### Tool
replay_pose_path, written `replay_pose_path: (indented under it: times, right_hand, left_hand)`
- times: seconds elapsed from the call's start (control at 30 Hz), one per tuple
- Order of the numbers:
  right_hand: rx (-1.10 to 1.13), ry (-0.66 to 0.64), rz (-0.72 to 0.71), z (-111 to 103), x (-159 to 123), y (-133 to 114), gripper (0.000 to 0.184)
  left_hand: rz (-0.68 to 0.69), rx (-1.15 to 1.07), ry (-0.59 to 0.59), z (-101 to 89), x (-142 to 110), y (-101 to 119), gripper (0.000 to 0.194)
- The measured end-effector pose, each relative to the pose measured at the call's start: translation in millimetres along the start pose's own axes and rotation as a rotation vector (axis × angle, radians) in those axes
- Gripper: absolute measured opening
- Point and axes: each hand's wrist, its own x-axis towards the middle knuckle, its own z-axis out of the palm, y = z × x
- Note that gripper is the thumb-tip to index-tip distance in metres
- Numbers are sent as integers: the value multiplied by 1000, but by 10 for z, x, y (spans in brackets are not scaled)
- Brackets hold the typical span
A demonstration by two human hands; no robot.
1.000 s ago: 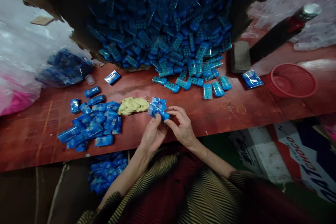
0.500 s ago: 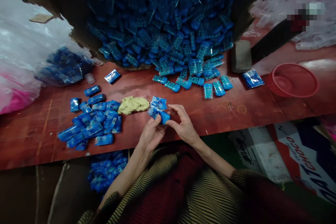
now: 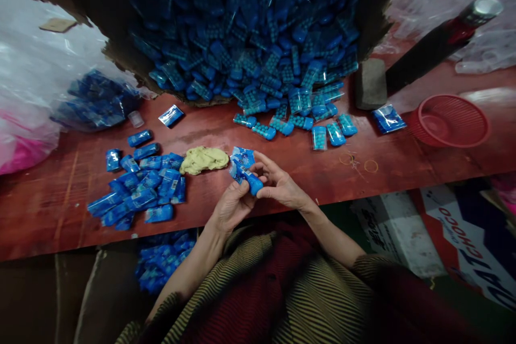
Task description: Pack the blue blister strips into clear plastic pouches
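One blue packet, just right of the yellow-green lump, is pinched by my left hand; my right hand also pinches it, fingers now curled farther over, likely steadying it.

- Pack: clock centre, between left hand and right hand, over table
- Cloth: 9 o'clock, on table; pile beyond it
- Bag: 10 o'clock
- Box: 12 o'clock, containers inside and before it
- Block: 2 o'clock
- Basket: between 2 and 3 o'clock
- Bands: 3 o'clock
- Carton: 4 o'clock, below table
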Motion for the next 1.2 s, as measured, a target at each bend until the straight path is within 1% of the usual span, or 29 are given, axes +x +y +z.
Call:
replay_pose_path:
  times: [0.2, 0.33, 0.5, 0.57, 0.63, 0.73, 0.8, 0.87, 0.93, 1.0, 1.1, 1.13, 1.2]
  right_hand:
    - [53, -79, 14, -43, -3, 25, 80]
    - [25, -88, 25, -66, -21, -4, 79]
    - [1, -70, 8, -58, -30, -22, 68]
    - [5, -15, -6, -23, -15, 6, 64]
    - [-14, 101, -22, 37, 0, 46, 57]
    - [-156, 312, -65, 144, -2, 88, 32]
    - [-283, 386, -97, 197, -24, 81, 17]
    - [-369, 400, -104, 225, -52, 47, 10]
    - [-419, 399, -76, 230, -73, 8, 9]
    - [-443, 402, -49, 226, -81, -16, 9]
    - [-391, 401, -52, 222, -74, -8, 11]
    - [-359, 388, -61, 224, -69, 0, 14]
    - [-322, 353, -79, 233, -59, 13, 21]
  left_hand:
    - [30, 51, -66, 58, -44, -42, 43]
    - [42, 64, -50, 98, -67, -68, 39]
    - [91, 64, -23, 180, -88, -91, 39]
    - [104, 58, -12, 196, -86, -85, 36]
    - [131, 54, 13, 191, -74, -76, 32]
    - [201, 50, 96, 164, -50, -70, 26]
    - [228, 47, 148, 152, -37, -76, 23]
    - [223, 63, 165, 151, -29, -84, 23]
    - [219, 93, 170, 154, -23, -85, 27]
    - [263, 115, 193, 153, -17, -70, 30]
    - [358, 122, 226, 140, -9, -21, 28]
    - [360, 122, 222, 135, -8, -5, 27]
    - [322, 107, 209, 127, -8, 14, 25]
